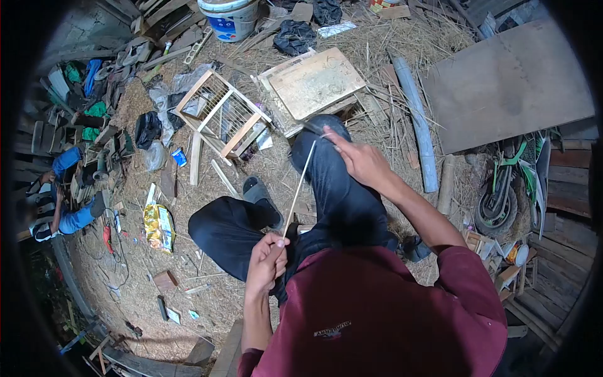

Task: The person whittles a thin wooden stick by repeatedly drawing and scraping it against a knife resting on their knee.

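My left hand is closed around the lower end of a thin bamboo stick, close to my left thigh. The stick slants up and away toward my right knee, where its far end meets my right hand. That hand is closed, index finger stretched forward, on what looks like a knife. Its dark blade points left over the knee, and the handle is hidden in my palm. Beyond the knee stands a low wooden bench with shavings on top. To its left is a wooden frame cage with thin bars.
A blue-grey pole and a large board lie at the right, near a green motorbike. A white bucket stands at the back. Another person sits at far left. A gold packet lies on straw-covered ground.
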Tool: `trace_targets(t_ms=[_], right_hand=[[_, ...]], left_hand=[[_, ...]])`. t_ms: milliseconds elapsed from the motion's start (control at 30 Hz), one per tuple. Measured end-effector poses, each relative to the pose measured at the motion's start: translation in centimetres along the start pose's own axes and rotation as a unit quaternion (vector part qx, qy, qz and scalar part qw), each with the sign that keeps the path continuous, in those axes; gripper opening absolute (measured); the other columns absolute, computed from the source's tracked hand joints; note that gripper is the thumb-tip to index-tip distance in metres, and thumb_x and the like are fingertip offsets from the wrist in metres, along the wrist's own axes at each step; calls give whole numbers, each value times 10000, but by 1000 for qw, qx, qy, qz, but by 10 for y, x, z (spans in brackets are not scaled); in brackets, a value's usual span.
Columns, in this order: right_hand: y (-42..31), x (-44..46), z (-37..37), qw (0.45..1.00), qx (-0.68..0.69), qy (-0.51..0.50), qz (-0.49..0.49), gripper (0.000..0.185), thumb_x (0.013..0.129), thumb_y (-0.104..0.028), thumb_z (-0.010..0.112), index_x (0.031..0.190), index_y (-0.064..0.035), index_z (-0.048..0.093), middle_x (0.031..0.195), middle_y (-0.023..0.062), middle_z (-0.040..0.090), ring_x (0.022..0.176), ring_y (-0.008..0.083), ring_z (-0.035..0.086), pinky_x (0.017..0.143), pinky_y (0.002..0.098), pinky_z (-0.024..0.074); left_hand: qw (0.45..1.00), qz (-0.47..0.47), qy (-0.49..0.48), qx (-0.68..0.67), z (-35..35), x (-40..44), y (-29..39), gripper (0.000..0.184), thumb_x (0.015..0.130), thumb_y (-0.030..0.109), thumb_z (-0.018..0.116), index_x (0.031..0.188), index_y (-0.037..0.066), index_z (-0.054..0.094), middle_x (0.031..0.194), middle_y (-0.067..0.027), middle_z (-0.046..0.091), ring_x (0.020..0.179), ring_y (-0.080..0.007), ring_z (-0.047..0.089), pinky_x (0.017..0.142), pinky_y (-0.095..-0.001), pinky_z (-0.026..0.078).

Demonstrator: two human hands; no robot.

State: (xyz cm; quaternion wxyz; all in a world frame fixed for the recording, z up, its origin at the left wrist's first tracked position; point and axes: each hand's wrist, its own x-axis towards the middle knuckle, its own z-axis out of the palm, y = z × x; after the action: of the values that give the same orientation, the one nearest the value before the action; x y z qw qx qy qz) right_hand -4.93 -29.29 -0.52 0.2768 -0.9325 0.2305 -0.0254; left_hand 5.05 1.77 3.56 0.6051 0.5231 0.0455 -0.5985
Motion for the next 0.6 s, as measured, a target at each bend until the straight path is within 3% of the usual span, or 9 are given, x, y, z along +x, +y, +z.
trace_targets(t_ms=[133, 200, 300, 367, 400, 600], right_hand=[[-4, 0, -5, 986, 152, 14, 67, 553, 981, -140, 471, 1505, -178, 298, 999, 240, 664, 804, 433, 653, 698, 431, 529], [1, 0, 9, 983, 154, 79, -54, 548, 984, -143, 465, 1505, -177, 299, 1004, 241, 665, 824, 426, 653, 705, 434, 529], [-4, -4, 4, 991, 78, 3, -106, 553, 972, -165, 475, 1495, -256, 321, 861, 213, 659, 746, 399, 644, 646, 463, 521], [-8, -2, 0, 989, 22, -37, -142, 575, 959, -194, 490, 1491, -326, 316, 703, 194, 630, 613, 389, 620, 577, 488, 504], [-11, 0, -5, 991, -1, -52, -124, 579, 944, -194, 507, 1479, -337, 338, 665, 179, 614, 596, 372, 620, 564, 486, 504], [-3, 1, 1, 994, -5, -23, -104, 574, 941, -203, 525, 1472, -335, 351, 687, 186, 627, 593, 381, 620, 558, 492, 503]], left_hand=[[1000, 21, 12, -3, 12, 25, 17, 110, 1008, 150, 496, 999, 50, 542, 598, 56, 369, 433, -21, 283, 367, -191, 190], [1000, 22, -12, -19, 27, 66, 22, 106, 1002, 152, 502, 1012, 56, 546, 618, 53, 387, 441, -26, 289, 371, -197, 203], [998, 30, -47, -34, 53, 119, 32, 116, 1009, 157, 479, 1000, 59, 540, 606, 54, 378, 422, -26, 279, 363, -211, 188], [999, 31, -39, -16, 67, 142, 41, 130, 1017, 156, 457, 983, 62, 540, 592, 61, 359, 404, -23, 263, 349, -216, 169], [999, 35, -38, -5, 69, 148, 41, 132, 1017, 168, 462, 984, 64, 538, 592, 61, 360, 402, -26, 262, 352, -223, 164], [999, 35, -22, 7, 57, 131, 25, 127, 1010, 177, 488, 990, 61, 537, 587, 64, 347, 408, -23, 265, 352, -212, 171]])
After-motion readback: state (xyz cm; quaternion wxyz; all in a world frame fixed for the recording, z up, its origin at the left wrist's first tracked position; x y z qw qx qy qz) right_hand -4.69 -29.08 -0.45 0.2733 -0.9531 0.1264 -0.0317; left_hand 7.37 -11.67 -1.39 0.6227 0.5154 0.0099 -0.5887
